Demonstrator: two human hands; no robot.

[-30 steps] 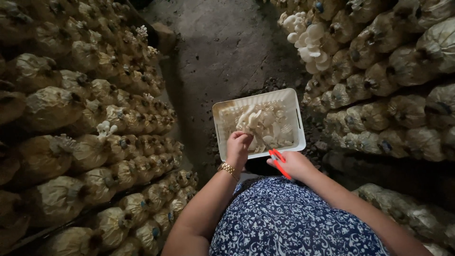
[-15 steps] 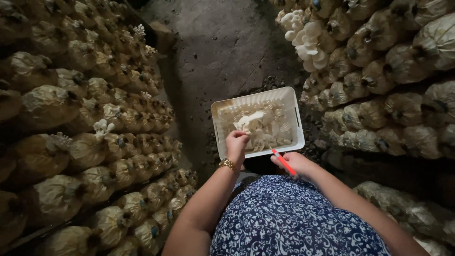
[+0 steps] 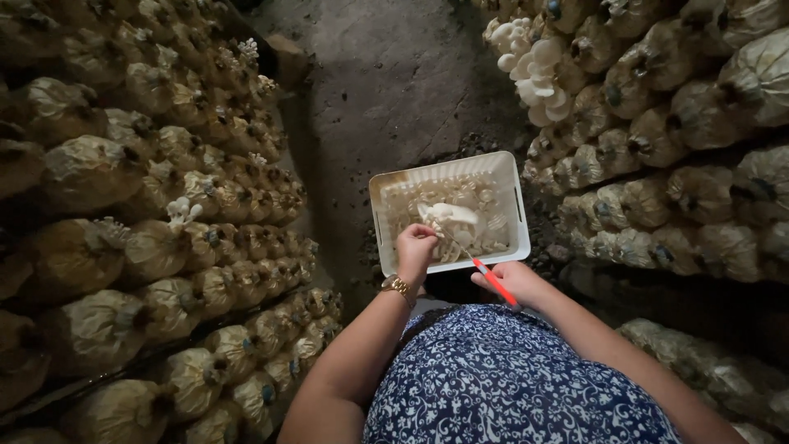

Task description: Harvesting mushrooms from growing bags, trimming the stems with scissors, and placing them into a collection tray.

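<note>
The left hand (image 3: 416,251) pinches a mushroom (image 3: 448,215) over the basket (image 3: 450,261); beside it, the right hand (image 3: 508,282) grips a knife (image 3: 485,273), trimming.

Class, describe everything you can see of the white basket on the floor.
The white basket is rectangular, plastic-looking, with slotted walls and a rim. It rests on the dirt floor between stacked bags, heaped with pale mushrooms. The left hand holds a mushroom over its near edge; the right hand holds a red-handled knife beside it.
</note>
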